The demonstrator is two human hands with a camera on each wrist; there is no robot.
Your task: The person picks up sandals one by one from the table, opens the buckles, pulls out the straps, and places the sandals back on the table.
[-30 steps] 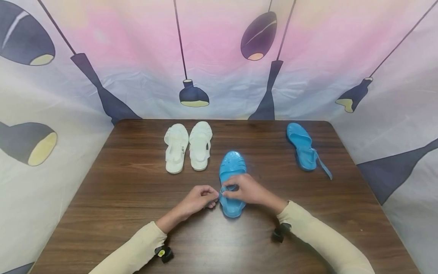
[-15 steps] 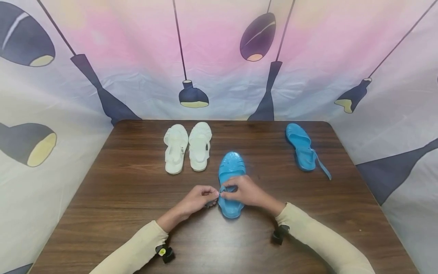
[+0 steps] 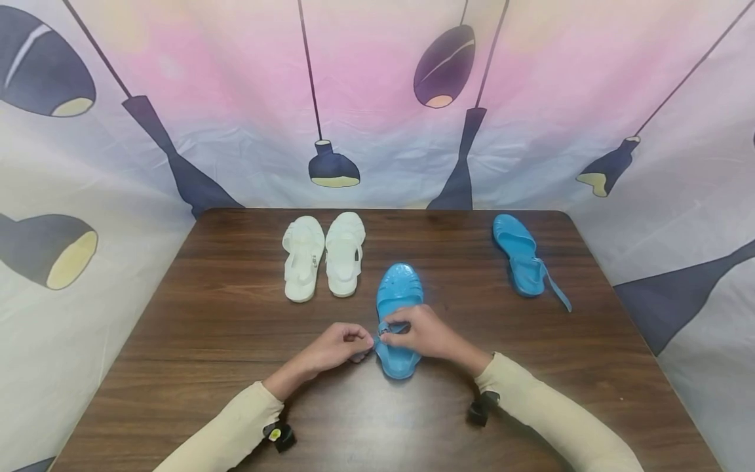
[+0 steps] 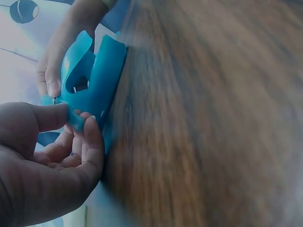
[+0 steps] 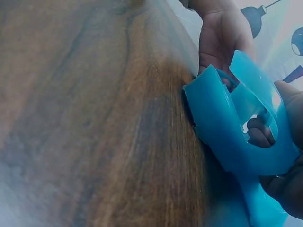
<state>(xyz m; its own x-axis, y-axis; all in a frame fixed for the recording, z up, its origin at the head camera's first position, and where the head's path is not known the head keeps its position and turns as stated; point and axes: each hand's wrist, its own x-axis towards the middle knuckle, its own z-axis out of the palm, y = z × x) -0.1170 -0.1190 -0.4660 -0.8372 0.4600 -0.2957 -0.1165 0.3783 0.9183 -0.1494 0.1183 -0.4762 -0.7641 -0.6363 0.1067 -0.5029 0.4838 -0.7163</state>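
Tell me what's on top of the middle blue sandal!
The right grip is over the middle blue sandal, pinching its strap. Part of the insole beneath is covered, so can't be seen.

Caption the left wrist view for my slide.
Left grip pinches a strap of a blue sandal on a wood-grain table, the right grip close by the buckle.

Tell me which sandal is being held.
The front blue sandal: left hand and right hand grip its strap. The rear blue sandal and white sandals are untouched.
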